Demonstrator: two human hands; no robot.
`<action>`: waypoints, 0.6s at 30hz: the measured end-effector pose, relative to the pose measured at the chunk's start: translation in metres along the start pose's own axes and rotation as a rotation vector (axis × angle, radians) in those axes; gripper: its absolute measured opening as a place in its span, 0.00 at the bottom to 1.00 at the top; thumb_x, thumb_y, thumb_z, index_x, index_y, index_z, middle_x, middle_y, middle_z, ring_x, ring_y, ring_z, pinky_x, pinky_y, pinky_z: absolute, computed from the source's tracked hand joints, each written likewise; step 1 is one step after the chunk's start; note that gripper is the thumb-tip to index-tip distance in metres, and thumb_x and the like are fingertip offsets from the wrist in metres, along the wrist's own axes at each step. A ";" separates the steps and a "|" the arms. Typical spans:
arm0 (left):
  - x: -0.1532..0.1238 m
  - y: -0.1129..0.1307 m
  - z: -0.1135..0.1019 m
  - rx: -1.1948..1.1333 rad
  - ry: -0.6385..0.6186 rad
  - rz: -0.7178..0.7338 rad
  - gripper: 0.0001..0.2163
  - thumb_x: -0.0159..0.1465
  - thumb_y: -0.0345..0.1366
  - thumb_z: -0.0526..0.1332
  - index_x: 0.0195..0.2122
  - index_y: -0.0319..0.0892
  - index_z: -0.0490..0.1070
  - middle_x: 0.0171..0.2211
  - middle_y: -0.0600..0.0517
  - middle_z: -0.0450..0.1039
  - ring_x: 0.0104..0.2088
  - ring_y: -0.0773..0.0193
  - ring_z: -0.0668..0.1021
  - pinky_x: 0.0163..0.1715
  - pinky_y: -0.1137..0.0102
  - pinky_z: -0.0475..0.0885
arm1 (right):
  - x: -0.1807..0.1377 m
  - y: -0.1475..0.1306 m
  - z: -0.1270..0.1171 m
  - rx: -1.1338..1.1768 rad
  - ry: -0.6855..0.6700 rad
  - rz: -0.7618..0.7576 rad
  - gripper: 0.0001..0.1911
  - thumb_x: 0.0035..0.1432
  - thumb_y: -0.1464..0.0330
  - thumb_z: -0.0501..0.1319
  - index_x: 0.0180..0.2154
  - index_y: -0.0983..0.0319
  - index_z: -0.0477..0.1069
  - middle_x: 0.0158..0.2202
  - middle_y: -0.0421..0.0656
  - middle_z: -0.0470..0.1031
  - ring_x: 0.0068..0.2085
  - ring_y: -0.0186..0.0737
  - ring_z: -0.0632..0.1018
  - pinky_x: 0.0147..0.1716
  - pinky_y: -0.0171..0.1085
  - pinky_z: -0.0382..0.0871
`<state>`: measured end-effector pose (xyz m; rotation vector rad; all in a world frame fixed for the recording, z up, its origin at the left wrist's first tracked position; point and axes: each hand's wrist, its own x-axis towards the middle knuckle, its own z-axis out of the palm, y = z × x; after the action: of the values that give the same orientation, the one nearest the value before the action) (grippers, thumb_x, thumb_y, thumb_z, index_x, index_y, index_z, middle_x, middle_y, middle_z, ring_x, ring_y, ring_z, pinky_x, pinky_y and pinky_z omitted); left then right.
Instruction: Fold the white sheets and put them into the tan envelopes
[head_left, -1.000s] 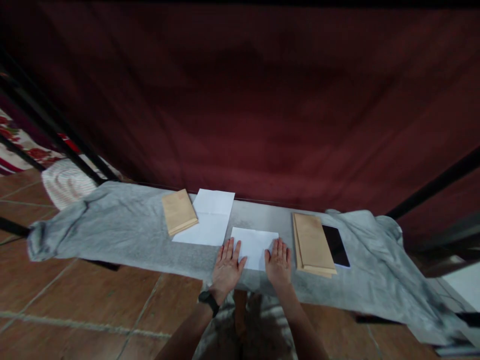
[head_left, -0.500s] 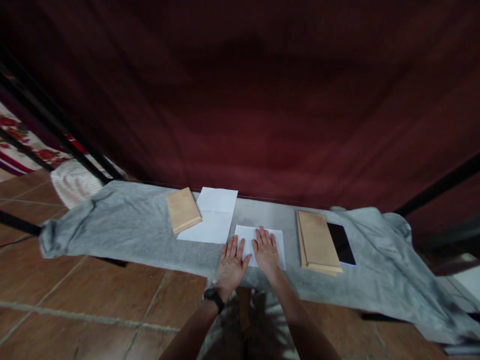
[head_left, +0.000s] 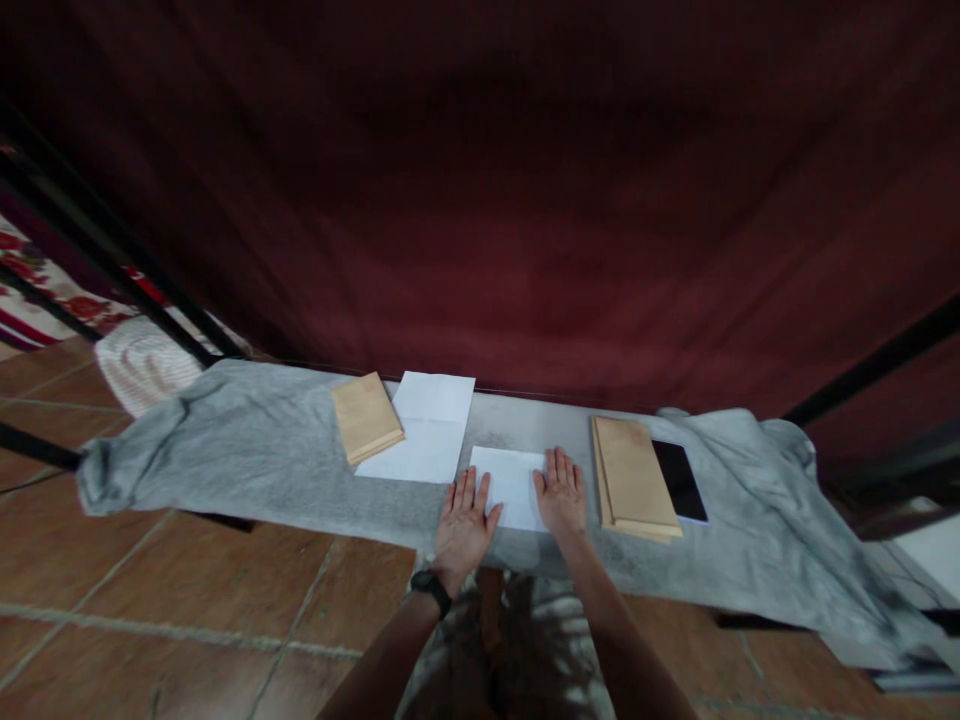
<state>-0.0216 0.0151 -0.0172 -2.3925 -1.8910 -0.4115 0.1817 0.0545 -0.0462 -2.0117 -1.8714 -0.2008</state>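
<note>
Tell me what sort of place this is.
Probably a room in a home: there's a tiled floor, a rumpled gray cloth and flowered fabric at the far left.

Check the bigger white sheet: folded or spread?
Spread: the sheet lies flat on the gray cloth, both sides of its crosswise crease showing; brown envelopes cover part of it.

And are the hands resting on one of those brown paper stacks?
No, the left hand and the right hand lie at opposite edges of the smaller white sheet, apart from both brown stacks.
</note>
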 end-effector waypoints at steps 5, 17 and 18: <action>0.000 0.001 0.000 -0.013 0.003 -0.011 0.28 0.70 0.49 0.49 0.69 0.44 0.55 0.70 0.44 0.53 0.69 0.52 0.59 0.66 0.53 0.55 | -0.014 0.015 -0.004 -0.011 0.104 0.013 0.30 0.72 0.61 0.44 0.66 0.73 0.56 0.66 0.61 0.61 0.64 0.54 0.66 0.63 0.53 0.57; 0.000 0.003 -0.003 0.026 -0.013 -0.007 0.28 0.71 0.49 0.49 0.68 0.42 0.57 0.70 0.42 0.52 0.68 0.52 0.60 0.66 0.54 0.55 | -0.048 -0.034 -0.013 0.064 0.034 -0.099 0.26 0.71 0.63 0.46 0.66 0.65 0.59 0.69 0.54 0.58 0.68 0.49 0.61 0.65 0.51 0.52; 0.000 0.003 -0.004 0.032 -0.013 -0.002 0.28 0.71 0.49 0.48 0.68 0.42 0.57 0.70 0.41 0.53 0.68 0.52 0.60 0.66 0.54 0.56 | -0.051 -0.036 -0.013 0.063 0.035 -0.094 0.26 0.71 0.63 0.47 0.66 0.65 0.59 0.69 0.54 0.58 0.68 0.50 0.61 0.65 0.51 0.52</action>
<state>-0.0191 0.0135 -0.0132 -2.3793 -1.8904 -0.3630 0.1436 0.0040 -0.0465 -1.8690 -1.9276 -0.1988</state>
